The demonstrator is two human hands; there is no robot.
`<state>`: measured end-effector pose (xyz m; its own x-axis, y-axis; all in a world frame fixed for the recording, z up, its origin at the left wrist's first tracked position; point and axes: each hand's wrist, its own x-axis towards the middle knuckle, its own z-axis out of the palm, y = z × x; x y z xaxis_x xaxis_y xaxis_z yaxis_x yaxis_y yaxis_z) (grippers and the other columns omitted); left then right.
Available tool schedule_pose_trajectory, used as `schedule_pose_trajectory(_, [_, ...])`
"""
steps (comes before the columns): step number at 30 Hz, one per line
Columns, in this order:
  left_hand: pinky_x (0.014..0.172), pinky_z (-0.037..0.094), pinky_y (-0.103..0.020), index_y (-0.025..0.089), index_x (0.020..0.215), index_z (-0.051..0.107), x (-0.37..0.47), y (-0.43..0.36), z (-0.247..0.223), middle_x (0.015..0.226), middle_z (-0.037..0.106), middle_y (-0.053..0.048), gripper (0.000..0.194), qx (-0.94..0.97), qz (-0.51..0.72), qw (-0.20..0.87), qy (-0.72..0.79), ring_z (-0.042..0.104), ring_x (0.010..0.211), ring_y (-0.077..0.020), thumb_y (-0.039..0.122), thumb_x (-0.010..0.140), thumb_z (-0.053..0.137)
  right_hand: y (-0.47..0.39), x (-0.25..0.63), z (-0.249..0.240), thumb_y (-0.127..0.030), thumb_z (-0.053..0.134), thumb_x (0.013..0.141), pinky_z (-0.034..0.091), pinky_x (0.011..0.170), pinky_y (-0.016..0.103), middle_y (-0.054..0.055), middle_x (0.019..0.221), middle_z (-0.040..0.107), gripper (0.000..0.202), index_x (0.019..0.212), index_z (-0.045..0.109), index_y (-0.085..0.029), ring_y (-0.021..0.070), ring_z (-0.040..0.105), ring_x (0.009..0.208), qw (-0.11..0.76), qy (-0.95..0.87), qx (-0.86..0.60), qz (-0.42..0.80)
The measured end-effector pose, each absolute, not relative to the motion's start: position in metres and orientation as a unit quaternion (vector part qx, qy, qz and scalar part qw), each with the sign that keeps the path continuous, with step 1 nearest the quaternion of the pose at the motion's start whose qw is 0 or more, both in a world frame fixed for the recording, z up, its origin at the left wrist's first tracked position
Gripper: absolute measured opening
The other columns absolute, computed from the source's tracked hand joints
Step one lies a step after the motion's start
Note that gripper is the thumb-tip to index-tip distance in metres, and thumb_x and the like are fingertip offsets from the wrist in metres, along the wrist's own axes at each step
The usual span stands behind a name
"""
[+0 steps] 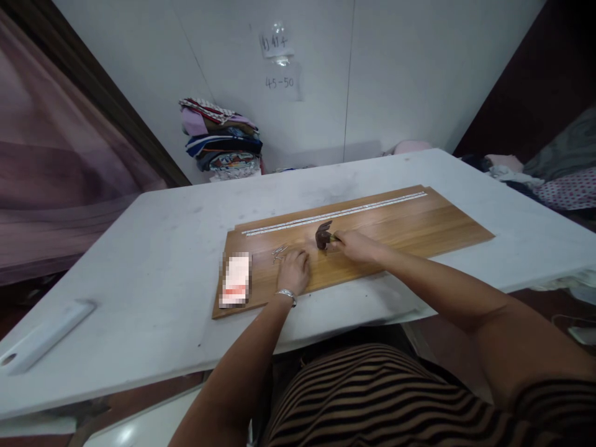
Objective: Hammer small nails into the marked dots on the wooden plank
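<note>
My right hand is closed round the handle of a claw hammer, whose dark head is just above or on a wood-grain board. To its left, my left hand rests on the board with its fingers curled in. Whatever those fingers may hold is hidden. Several thin shiny nails lie beside the left fingers. Two narrow white strips with small marks run side by side along the board's far part.
The board lies on a white table. A blurred-out flat rectangular object sits on its left end. At the table's left is a white bar with a hole. Folded clothes are stacked against the wall; more fabric lies right.
</note>
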<state>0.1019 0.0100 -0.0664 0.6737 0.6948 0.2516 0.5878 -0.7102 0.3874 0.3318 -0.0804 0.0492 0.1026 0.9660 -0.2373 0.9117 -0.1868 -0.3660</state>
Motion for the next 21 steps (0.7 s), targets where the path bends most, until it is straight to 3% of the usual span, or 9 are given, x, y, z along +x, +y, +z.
schedule_pose_trajectory(21, [0.12,0.054,-0.052,0.02,0.121,0.083,0.1017,0.0088,-0.0613,0.136,0.079,-0.015,0.032,0.906,0.188,0.144,0.351,0.07,0.132,-0.0323,0.016,0.103,0.056,-0.0799,0.329,0.0536,-0.036,0.051,0.116,0.049,0.086,0.032,0.02,0.128,0.083,0.035,0.129,0.076,-0.015,0.0305,0.077,0.11,0.057,-0.624,-0.748,0.216])
